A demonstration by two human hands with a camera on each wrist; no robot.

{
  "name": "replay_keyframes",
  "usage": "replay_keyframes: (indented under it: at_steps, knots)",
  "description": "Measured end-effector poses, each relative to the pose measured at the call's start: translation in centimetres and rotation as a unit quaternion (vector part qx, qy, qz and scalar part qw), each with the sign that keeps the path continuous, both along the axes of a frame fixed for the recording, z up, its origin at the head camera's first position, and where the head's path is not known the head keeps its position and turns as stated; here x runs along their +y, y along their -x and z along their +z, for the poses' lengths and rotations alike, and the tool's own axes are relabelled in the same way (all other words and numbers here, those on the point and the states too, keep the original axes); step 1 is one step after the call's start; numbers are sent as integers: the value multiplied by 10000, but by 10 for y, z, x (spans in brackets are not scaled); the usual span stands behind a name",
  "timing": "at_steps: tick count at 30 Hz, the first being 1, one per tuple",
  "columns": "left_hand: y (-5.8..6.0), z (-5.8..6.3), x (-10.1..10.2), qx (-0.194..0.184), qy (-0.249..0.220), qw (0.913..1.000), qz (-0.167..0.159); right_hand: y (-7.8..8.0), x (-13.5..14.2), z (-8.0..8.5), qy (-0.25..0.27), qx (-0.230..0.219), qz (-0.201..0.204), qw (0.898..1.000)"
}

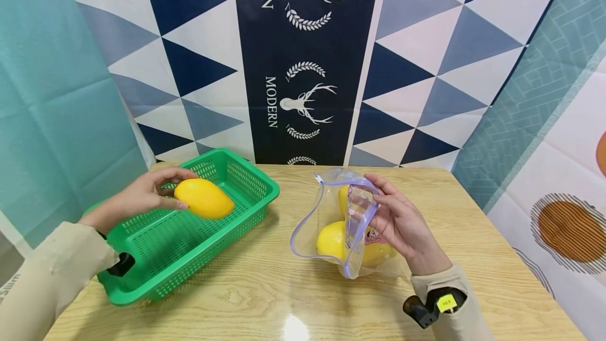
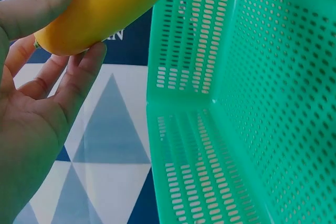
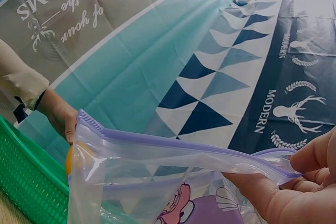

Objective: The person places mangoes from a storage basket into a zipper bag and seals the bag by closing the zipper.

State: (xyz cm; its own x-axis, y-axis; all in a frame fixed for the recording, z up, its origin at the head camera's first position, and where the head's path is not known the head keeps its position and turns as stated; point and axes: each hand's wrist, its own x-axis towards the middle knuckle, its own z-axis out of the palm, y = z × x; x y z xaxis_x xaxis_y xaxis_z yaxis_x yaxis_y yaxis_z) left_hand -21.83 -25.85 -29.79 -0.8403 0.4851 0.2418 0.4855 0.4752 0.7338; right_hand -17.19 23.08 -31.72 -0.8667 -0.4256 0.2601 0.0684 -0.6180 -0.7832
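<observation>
My left hand (image 1: pixel 158 191) grips a plump orange-yellow mango (image 1: pixel 204 199) over the green plastic basket (image 1: pixel 165 270). In the left wrist view, thumb and fingers clasp the stem end of the mango (image 2: pixel 105 9). My right hand (image 1: pixel 402 220) pinches the purple-edged rim of a clear zip bag (image 1: pixel 307 230), whose mouth gapes towards the left. Inside the bag lie yellow fruits (image 1: pixel 331 240), partly hidden behind the film and the hand. The right wrist view shows the thumb and fingers of my right hand (image 3: pixel 299 184) on the rim, and a pink and purple print (image 3: pixel 178 205) on the bag.
The basket has slotted walls and stands at the left of the wooden table (image 1: pixel 265 288). A patterned cloth (image 1: pixel 303 67) with triangles and deer heads hangs behind the table. Teal cloth (image 1: pixel 61 78) hangs on the left side.
</observation>
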Motion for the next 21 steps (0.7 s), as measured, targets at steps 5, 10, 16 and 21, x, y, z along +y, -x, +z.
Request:
replay_keyframes:
  at_steps: [5, 10, 16, 21]
  knots:
    - [0, -4, 8, 272, -392, 9983, -321, 0, 0, 0, 47, 124, 121, 9998]
    - [-4, -5, 17, 316, -462, 9981, -256, -1, 1, 1, 30, -44, 35, 10000]
    - [-11, -6, 29, 270, -664, 9971, -239, -1, 0, 1, 72, -173, 18, 9998]
    - [-15, -5, 39, 315, -870, 9955, -219, -2, -1, 2, 85, -90, 44, 9999]
